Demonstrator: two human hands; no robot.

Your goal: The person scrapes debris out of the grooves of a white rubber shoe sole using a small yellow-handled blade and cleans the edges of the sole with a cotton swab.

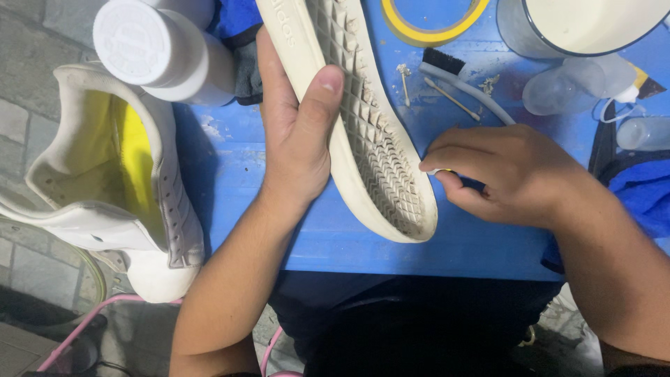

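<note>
My left hand grips a white sneaker turned sole-up over the blue table, thumb pressed on the cream ridged sole. My right hand is closed around a small tool with a yellowish tip, held against the right edge of the sole near the toe. What the tool is stays hidden inside the fingers.
A second white sneaker with a yellow insole lies at the left table edge. A white capped bottle stands behind it. Farther back: yellow tape roll, brush, cotton swabs, white basin, clear bottles.
</note>
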